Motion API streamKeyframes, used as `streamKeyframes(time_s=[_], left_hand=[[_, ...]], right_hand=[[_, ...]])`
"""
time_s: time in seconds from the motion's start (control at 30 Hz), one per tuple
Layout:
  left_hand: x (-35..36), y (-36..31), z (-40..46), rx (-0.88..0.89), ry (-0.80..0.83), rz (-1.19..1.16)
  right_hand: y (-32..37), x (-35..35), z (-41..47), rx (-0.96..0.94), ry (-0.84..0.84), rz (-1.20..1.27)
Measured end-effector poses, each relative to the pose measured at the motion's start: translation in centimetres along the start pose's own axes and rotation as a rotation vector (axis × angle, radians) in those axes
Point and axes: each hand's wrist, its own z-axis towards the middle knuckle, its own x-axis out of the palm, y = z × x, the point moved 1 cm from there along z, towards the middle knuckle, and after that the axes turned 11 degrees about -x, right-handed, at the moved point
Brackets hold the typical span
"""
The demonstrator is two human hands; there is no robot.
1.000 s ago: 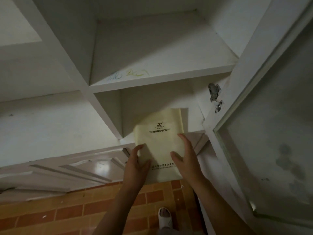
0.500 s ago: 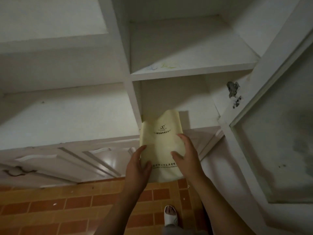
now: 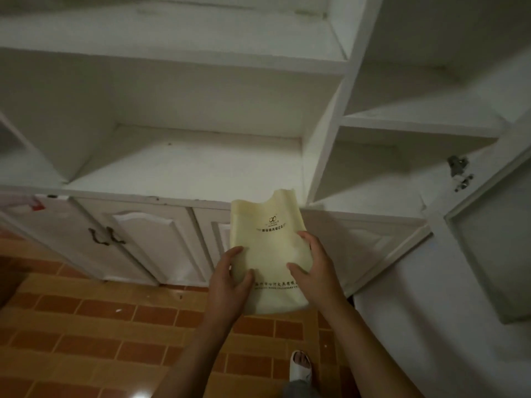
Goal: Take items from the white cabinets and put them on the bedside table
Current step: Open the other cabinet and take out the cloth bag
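A pale yellow soft packet (image 3: pixel 268 242) with dark printed lettering is held in the air in front of the white cabinet (image 3: pixel 184 173), clear of its shelves. My left hand (image 3: pixel 230 278) grips the packet's lower left edge, thumb on its front. My right hand (image 3: pixel 314 270) holds its right side, fingers pressed into the cover so it bends. The packet's top edge is curled. No bedside table is in view.
The open shelf compartments (image 3: pixel 402 156) show nothing inside. An open glass-panelled cabinet door (image 3: pixel 488 225) stands at the right. Lower doors with dark handles (image 3: pixel 105 235) sit at the left. The floor is orange brick-pattern tile (image 3: pixel 100 326); a white slipper (image 3: pixel 300 367) shows below.
The packet has come out of the low right compartment and now hangs in front of the lower doors. The view has swung left, showing more of the wide middle shelf.
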Motion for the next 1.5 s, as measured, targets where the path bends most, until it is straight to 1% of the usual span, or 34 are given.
streamKeyframes(time_s=[0.3,0.47,0.53,0.7,0.9,1.03,1.17,1.3,1.5], left_hand=[[-18.1,5.8,-4.5,0.007,-0.306,-0.022],[-28.2,8.5,-9.1,-0.046,-0.544,-0.031],[-31.4,9.3,-11.0,-0.053,-0.639,-0.029],[-39.3,12.4,-16.5,-0.139,-0.894,-0.052],[-45.7,16.3,-22.6,-0.253,-1.135,-0.101],[-48.9,19.4,-24.7,-0.36,-1.238,-0.125],[-52.8,22.4,-24.8,-0.457,-1.332,-0.134],[-57.3,24.1,-23.6,-0.538,-1.378,-0.154],[-63.5,25.6,-22.6,-0.608,-1.465,-0.208]], right_hand=[[12.1,14.6,-1.7,-0.207,0.228,0.072],[19.6,23.4,-2.8,-0.318,0.42,0.112],[22.3,26.3,-3.2,-0.375,0.479,0.113],[29.9,34.7,-5.4,-0.538,0.682,0.134],[36.1,44.1,-9.3,-0.68,0.895,0.197],[38.2,50.5,-11.5,-0.713,1.03,0.224],[40.4,57.6,-12.5,-0.765,1.153,0.202],[43.2,64.2,-12.2,-0.778,1.241,0.223],[47.7,72.9,-12.0,-0.797,1.373,0.265]])
